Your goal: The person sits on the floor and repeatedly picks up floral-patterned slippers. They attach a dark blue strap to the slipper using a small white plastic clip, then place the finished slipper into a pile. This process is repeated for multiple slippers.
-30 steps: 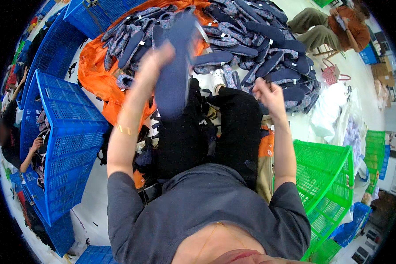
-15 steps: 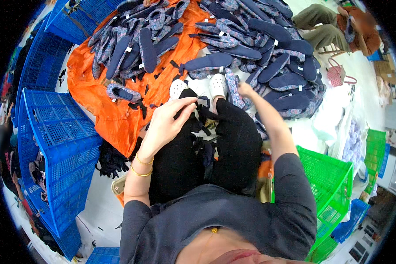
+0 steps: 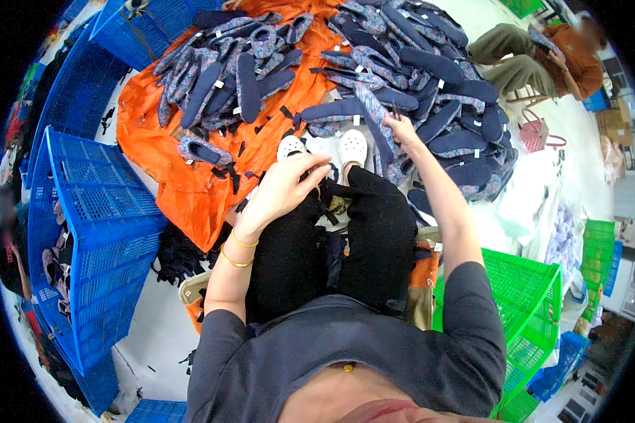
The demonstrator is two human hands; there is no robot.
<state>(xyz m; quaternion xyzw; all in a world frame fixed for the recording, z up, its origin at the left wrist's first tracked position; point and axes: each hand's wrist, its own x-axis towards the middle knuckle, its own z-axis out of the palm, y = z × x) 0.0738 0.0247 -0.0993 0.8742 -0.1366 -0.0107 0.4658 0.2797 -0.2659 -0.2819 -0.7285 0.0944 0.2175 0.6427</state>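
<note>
Insole (image 3: 375,120), patterned blue-grey fabric, long and flat, lies at the near edge of the big heap of insoles (image 3: 430,92) on the floor ahead of the seated person, just right of the white shoes (image 3: 323,148). Judged light, thin and floppy: it should bend under its own weight if lifted by one end, and the fabric face gives a sure, non-slip hold. Not fragile. Best taken by a pinch at the heel or toe end, or at mid-length to keep it from drooping.

Right hand (image 3: 402,130) is stretched forward onto that insole; fingers curled and nearly closed at its upper end, seemingly pinching it. Whether it is gripped or only touched, cannot tell for certain.

Left hand (image 3: 283,189) rests over the left knee on the black trousers, fingers loosely spread and half bent, holding nothing that shows. Small black scraps (image 3: 331,211) lie on the lap just beside it.

A second, smaller pile of insoles (image 3: 226,70) sits on an orange sheet (image 3: 176,183) to the left. Blue crates (image 3: 92,233) stand further left, a green crate (image 3: 536,296) at the right. Another person (image 3: 536,56) sits beyond the heap.
</note>
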